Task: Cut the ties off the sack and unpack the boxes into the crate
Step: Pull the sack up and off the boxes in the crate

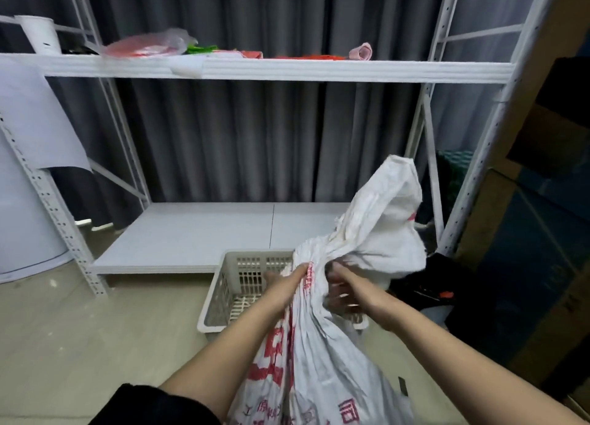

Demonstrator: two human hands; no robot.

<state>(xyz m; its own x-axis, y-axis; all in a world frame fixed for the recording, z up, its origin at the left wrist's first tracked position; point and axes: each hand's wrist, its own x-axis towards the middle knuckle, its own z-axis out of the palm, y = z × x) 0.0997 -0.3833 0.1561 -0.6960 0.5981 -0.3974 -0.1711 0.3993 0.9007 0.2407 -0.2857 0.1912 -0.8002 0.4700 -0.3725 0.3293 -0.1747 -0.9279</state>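
Note:
A white woven sack (pixel 322 370) with red print stands between my arms at the bottom centre. Its gathered neck is bunched where my hands meet, and its loose top (pixel 383 214) flops up and to the right. My left hand (pixel 284 285) grips the neck from the left. From the right, my right hand (pixel 343 292) grips the same bunch, slightly blurred. Just behind the sack, a pale slotted plastic crate (pixel 236 284) sits on the floor, its right part hidden by the sack. No ties or boxes are visible.
A white metal shelving unit (pixel 287 70) stands behind the crate, its low shelf (pixel 198 236) bare and its upper shelf holding bags and cloths. Dark curtains hang behind. Stacked cardboard boxes (pixel 542 233) stand at the right, with a black object (pixel 424 284) on the floor.

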